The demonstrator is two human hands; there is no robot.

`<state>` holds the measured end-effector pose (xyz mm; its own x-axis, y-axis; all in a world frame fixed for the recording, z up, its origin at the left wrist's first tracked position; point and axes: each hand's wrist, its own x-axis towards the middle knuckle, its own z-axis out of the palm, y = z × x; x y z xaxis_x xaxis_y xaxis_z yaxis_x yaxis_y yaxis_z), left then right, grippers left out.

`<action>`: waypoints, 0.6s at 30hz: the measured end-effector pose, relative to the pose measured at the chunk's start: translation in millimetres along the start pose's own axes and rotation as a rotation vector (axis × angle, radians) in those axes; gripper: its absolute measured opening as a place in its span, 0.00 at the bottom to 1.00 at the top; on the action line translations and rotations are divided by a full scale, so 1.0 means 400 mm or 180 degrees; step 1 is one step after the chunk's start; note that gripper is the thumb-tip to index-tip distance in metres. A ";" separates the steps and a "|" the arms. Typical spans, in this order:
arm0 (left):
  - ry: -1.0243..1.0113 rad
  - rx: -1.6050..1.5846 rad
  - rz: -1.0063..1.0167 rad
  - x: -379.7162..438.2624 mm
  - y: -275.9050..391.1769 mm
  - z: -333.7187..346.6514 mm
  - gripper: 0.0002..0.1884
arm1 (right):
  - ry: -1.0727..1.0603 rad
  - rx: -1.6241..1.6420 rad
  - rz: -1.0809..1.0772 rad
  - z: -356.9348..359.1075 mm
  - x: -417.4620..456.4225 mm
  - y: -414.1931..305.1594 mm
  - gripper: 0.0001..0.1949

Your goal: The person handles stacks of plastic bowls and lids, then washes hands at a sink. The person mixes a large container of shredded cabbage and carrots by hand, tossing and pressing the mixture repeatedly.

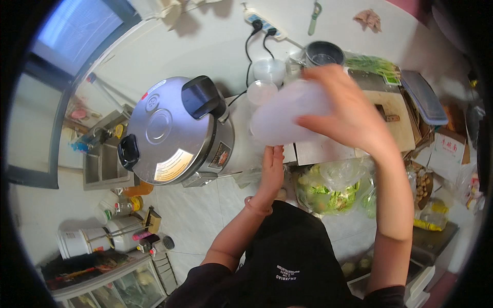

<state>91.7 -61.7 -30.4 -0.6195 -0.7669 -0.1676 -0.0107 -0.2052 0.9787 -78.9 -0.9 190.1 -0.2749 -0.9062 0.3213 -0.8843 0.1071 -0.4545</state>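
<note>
Blurred by motion, my right hand (pixel 341 109) grips a whitish translucent lid or shallow container (pixel 287 115), fingers at its far edge and thumb on its near face. Below that item, my left hand (pixel 272 165) is raised with its fingers together; whether it touches or supports the item cannot be told. Just beyond stand a clear plastic tub (pixel 262 92) and stacked translucent round containers (pixel 269 70). A dark round pot (pixel 324 54) is behind my right hand. To the left is a large steel electric cooker (pixel 165 127) with its lid down.
A cutting board (pixel 400 134) with a cleaver (pixel 385 115) lies right, near bagged green vegetables (pixel 371 63) and a blue-lidded box (pixel 425 98). Bagged leafy vegetables (pixel 335 192) sit below the counter edge. A power strip (pixel 264 23) has cords hanging down. A sink (pixel 108 163) is at left.
</note>
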 end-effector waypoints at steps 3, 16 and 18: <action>-0.0372 -0.0978 -0.1298 0.031 -0.017 -0.046 0.18 | -0.0557 -0.0643 -0.0044 0.137 0.133 -0.075 0.36; 0.0246 0.1393 0.0871 0.174 -0.134 -0.179 0.58 | -0.0454 0.0257 0.0298 0.209 0.072 0.029 0.30; 0.0056 0.0361 0.0819 0.216 -0.185 -0.138 0.60 | -0.0364 0.0504 0.0243 0.221 0.072 0.045 0.30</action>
<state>82.2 -146.4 -123.8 -0.5996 -0.7956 0.0870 0.0568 0.0662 0.9962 -69.1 -61.4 117.6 -0.2863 -0.9394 0.1887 -0.7897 0.1197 -0.6018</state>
